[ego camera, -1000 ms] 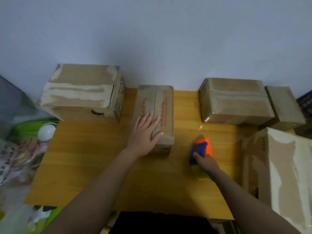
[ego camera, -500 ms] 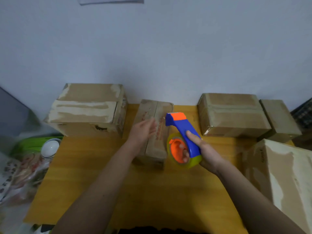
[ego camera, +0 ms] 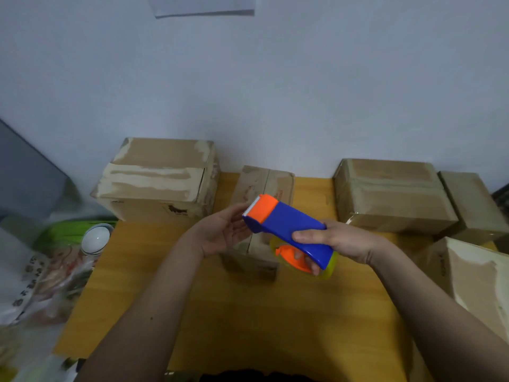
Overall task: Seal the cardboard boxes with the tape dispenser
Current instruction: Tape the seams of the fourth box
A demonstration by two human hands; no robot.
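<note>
Over at the left edge of the wooden table a heap of plastic bags and a white round object are lying beside the big taped box, which is sitting against the wall with broad pale strips already across its top. Next along, the left hand is hovering palm-up with fingers loosely spread, holding nothing, just beneath the toothed orange end of the tape dispenser. Behind and under it the narrow box is standing in the middle of the table, its centre seam looking bare of tape as far as I can make out. The right hand is gripping the dispenser's blue handle, thumb over the top and fingers curled under the roll, holding it in the air above that box. Further right, the glossy box is shining as if already taped, a smaller box is sitting beside it, and the near box is showing pale strips too. So the narrow one seems to be the box in hand, with no tape laid yet.
</note>
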